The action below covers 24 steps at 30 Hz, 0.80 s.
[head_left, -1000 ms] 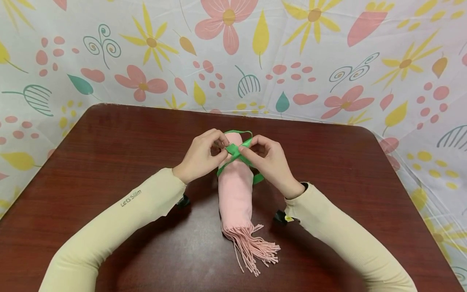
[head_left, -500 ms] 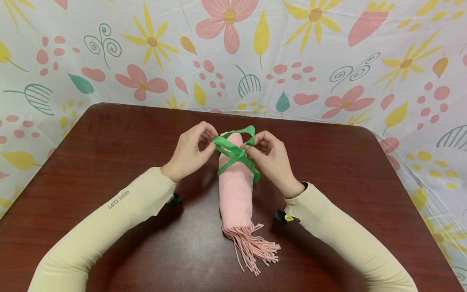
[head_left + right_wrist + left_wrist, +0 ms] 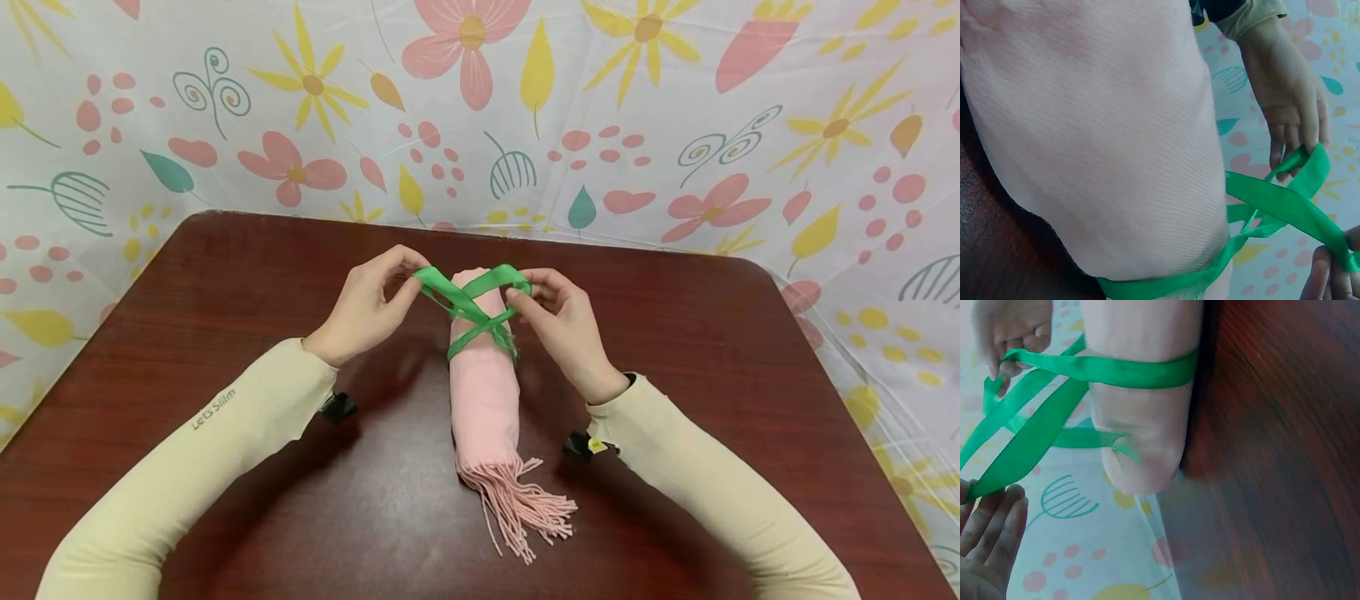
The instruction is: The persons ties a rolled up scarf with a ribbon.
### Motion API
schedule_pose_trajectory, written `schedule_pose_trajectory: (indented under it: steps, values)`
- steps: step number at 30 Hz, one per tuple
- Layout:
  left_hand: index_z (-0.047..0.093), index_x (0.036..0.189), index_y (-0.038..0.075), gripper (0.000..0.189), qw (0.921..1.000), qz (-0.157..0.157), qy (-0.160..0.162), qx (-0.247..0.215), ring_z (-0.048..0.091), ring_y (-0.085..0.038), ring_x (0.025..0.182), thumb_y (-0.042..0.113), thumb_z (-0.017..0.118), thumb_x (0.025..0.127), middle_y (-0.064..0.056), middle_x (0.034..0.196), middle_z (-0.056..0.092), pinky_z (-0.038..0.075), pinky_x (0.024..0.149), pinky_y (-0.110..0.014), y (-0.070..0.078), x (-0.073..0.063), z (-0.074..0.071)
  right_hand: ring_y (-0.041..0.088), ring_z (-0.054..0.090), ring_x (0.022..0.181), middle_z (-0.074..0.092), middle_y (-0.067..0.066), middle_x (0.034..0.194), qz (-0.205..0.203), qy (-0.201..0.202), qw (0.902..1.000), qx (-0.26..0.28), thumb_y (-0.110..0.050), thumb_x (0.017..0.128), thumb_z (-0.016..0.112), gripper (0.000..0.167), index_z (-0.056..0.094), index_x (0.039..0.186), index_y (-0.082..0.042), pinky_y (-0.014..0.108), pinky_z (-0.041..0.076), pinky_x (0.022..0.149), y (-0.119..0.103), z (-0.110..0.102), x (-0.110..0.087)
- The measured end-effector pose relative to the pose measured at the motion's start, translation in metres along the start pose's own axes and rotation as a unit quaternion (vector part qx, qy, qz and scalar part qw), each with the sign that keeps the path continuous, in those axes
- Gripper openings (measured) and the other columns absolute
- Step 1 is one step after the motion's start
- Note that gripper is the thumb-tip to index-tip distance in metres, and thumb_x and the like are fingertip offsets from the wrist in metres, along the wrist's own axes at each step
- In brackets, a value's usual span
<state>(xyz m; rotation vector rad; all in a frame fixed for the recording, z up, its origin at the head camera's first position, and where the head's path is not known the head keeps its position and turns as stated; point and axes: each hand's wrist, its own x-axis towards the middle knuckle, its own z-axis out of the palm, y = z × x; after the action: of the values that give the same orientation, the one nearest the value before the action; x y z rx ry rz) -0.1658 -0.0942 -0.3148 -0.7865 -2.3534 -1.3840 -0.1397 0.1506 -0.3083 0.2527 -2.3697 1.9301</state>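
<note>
A pink scarf [image 3: 483,408], rolled into a bundle, lies lengthwise on the table with its fringe [image 3: 521,508] toward me. Green ribbon [image 3: 1141,372] wraps round the far part of the roll and crosses on top. On the left, my left hand [image 3: 369,304] pinches one loop of the ribbon between thumb and fingers, drawn out beside the roll. My right hand [image 3: 561,327] holds a second loop at the roll's right side. Both loops are raised above the scarf in the right wrist view, where the left hand [image 3: 1288,94] shows too. A frayed ribbon end [image 3: 1127,450] hangs over the scarf's far end.
The dark reddish-brown wooden table [image 3: 262,283] reaches out on all sides of the roll. Behind it hangs a white cloth [image 3: 555,100] printed with flowers and leaves. Small black devices [image 3: 577,446] sit under both sleeve cuffs.
My left hand has moved left and slightly away from me, pulling its ribbon loop longer. The right hand stays nearly in place, and its loop now stands rounder. The scarf has not moved.
</note>
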Motion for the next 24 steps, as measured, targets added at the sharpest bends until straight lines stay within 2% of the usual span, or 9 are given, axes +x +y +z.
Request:
schedule_pose_trajectory:
  steps: [3,8,11,13,16,21,24]
  values:
    - [0.061,0.104,0.008,0.013,0.9995,-0.022,-0.007,-0.022,0.059,-0.012,0.091,0.004,0.054,0.094,-0.002,0.095,0.066,0.043,0.073,-0.030,0.001,-0.001,-0.004,0.011,0.063,0.075,0.063,0.000,0.082,-0.002,0.001,1.0000,-0.009,-0.013,0.091,0.065,0.024,0.063,0.110,0.000,0.025,0.054,0.070,-0.002,-0.001,0.000]
    - [0.061,0.105,0.009,0.014,0.9987,-0.035,-0.008,-0.036,0.060,-0.016,0.087,0.006,0.053,0.095,-0.004,0.091,0.063,0.044,0.070,-0.029,0.002,-0.001,-0.009,0.010,0.061,0.075,0.065,-0.006,0.083,-0.006,0.011,0.9998,-0.013,-0.013,0.092,0.063,0.020,0.064,0.105,0.001,0.026,0.054,0.071,-0.003,-0.004,0.002]
    - [0.061,0.106,0.010,0.014,0.9989,-0.035,-0.010,-0.030,0.062,-0.017,0.083,0.007,0.051,0.096,-0.004,0.091,0.062,0.047,0.067,-0.029,0.003,-0.001,-0.012,0.010,0.062,0.076,0.066,-0.007,0.084,-0.002,0.020,0.9998,-0.004,-0.016,0.093,0.062,0.020,0.063,0.104,0.001,0.027,0.054,0.072,-0.002,-0.006,0.002]
    - [0.061,0.107,0.010,0.014,0.9991,-0.034,-0.012,-0.023,0.062,-0.016,0.073,0.008,0.051,0.097,-0.004,0.090,0.061,0.048,0.063,-0.029,0.004,-0.001,-0.013,0.011,0.061,0.076,0.065,-0.006,0.083,0.003,0.024,0.9997,0.002,-0.018,0.094,0.061,0.020,0.063,0.103,0.001,0.027,0.054,0.072,-0.001,-0.007,0.002]
    - [0.061,0.108,0.011,0.014,0.9994,-0.032,-0.013,-0.003,0.054,-0.014,0.063,0.011,0.051,0.098,-0.001,0.091,0.060,0.044,0.059,-0.028,0.003,-0.002,-0.015,0.011,0.060,0.073,0.063,-0.006,0.080,0.014,0.031,0.9994,0.009,-0.017,0.096,0.056,0.019,0.062,0.102,0.000,0.026,0.053,0.071,0.000,-0.009,0.002]
    - [0.061,0.108,0.012,0.014,0.9993,-0.023,-0.016,0.024,0.045,-0.014,0.071,0.014,0.051,0.099,-0.002,0.098,0.063,0.037,0.064,-0.029,-0.002,-0.005,-0.018,0.011,0.059,0.069,0.063,-0.006,0.080,0.025,0.039,0.9988,0.017,-0.014,0.100,0.047,0.020,0.061,0.103,0.000,0.029,0.053,0.069,0.002,-0.014,0.001]
    - [0.061,0.110,0.013,0.015,0.9988,-0.019,-0.024,0.038,0.043,-0.014,0.066,0.013,0.051,0.099,-0.003,0.100,0.064,0.037,0.064,-0.030,-0.005,-0.006,-0.020,0.009,0.059,0.068,0.062,-0.006,0.082,0.023,0.045,0.9986,0.017,-0.013,0.100,0.044,0.021,0.060,0.104,0.001,0.028,0.053,0.066,0.003,-0.018,0.000]
